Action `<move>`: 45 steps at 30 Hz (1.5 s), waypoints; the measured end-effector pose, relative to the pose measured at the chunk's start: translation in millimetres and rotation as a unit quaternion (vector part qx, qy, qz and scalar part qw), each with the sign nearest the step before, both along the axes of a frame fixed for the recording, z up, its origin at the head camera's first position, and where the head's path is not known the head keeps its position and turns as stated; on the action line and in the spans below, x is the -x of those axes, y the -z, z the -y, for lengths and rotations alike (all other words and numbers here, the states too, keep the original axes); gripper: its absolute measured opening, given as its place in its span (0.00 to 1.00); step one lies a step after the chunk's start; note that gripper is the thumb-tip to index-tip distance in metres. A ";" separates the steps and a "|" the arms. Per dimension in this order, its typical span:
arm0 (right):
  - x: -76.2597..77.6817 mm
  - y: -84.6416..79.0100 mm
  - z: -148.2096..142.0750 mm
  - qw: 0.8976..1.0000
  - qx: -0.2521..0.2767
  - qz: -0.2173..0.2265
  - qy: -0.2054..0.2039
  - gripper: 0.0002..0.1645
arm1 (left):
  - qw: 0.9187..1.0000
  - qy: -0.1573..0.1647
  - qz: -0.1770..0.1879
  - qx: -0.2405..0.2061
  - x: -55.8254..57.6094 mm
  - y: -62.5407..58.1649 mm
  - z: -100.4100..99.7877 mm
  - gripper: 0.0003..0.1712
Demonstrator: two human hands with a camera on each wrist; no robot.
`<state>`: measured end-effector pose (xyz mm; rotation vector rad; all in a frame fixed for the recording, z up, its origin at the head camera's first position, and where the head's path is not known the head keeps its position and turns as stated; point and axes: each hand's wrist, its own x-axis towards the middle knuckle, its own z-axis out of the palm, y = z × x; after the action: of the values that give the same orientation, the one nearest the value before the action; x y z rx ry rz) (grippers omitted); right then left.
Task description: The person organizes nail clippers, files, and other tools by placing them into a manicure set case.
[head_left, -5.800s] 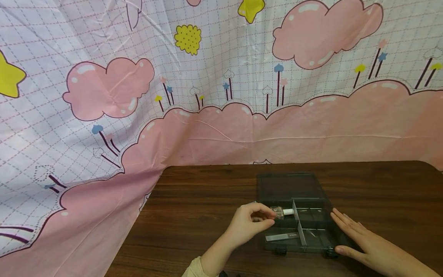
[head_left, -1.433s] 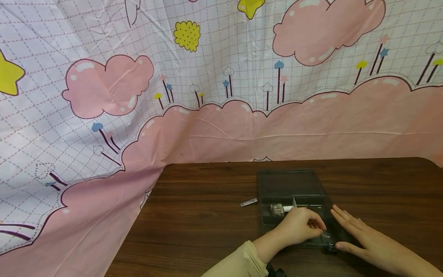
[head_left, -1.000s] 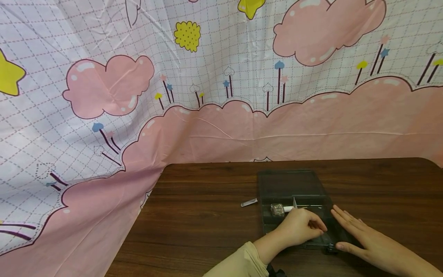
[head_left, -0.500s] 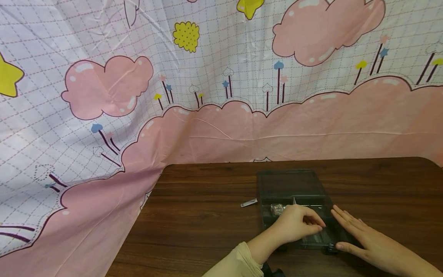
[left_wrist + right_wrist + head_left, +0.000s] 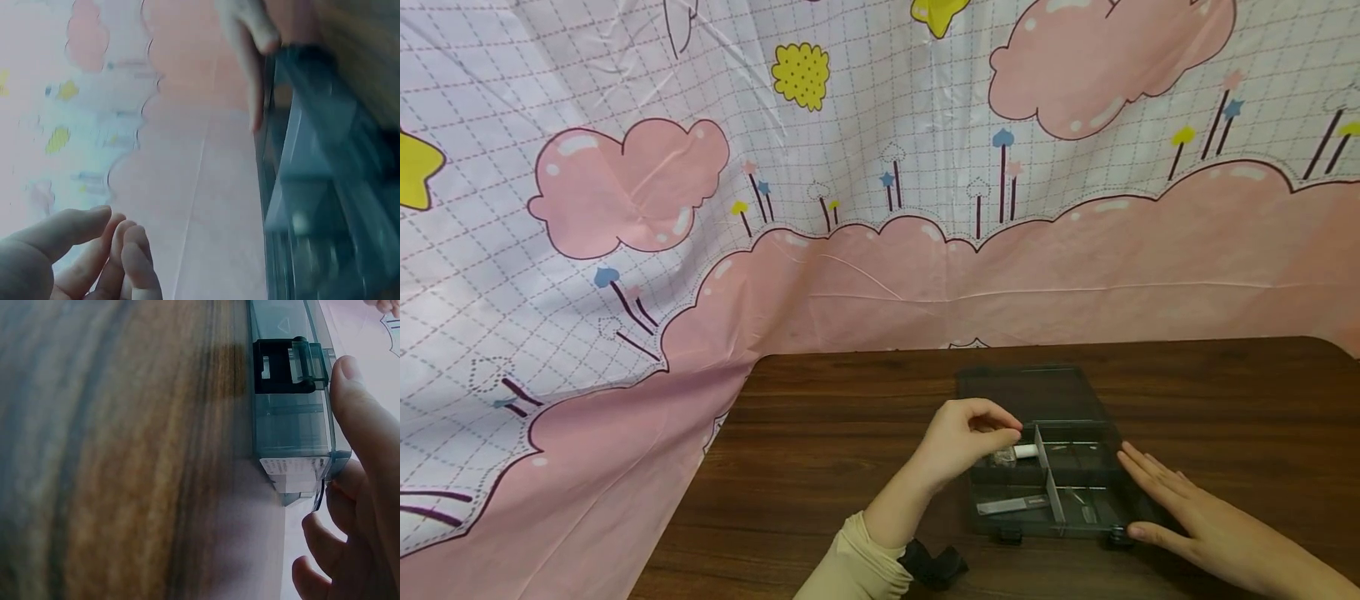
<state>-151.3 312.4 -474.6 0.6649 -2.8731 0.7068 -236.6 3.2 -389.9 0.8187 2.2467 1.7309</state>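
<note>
A dark see-through divided box (image 5: pixel 1011 531) stands on the table, its lid (image 5: pixel 1022 387) laid back. My left hand (image 5: pixel 951 446) is over its upper left compartment, fingers bent and thumb extended; the left wrist view shows nothing held. Beneath the fingertips lies a glittery nail polish bottle (image 5: pixel 1025 451) with a white cap. A flat silver strip (image 5: pixel 1011 505) lies in the lower left compartment, small clear pieces (image 5: pixel 1087 514) in the lower right. My right hand (image 5: pixel 1198 517) rests against the box's right side, fingers extended, thumb by the front latch (image 5: pixel 284 365).
White dividers (image 5: pixel 1055 500) split the box into compartments; small pale pieces (image 5: pixel 1060 448) lie in the upper right one. The brown wooden table (image 5: pixel 820 483) reaches back to a pink patterned curtain (image 5: pixel 880 283). A black item (image 5: pixel 934 567) is at my left wrist.
My left hand has left the lower right compartment, where clear pieces now show, and moved left and back. It now covers where a small silver clipper-like piece lay. My right hand stays put.
</note>
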 end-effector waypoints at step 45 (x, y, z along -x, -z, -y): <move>-0.1 -3.6 1.3 0.998 0.047 0.052 -0.004 0.49 | 0.977 -0.163 0.017 0.138 69.8 87.6 44.1 0.14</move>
<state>-151.2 311.0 -471.0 0.6448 -2.9096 0.8960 -306.4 -40.9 -477.6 0.3772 2.6343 1.4791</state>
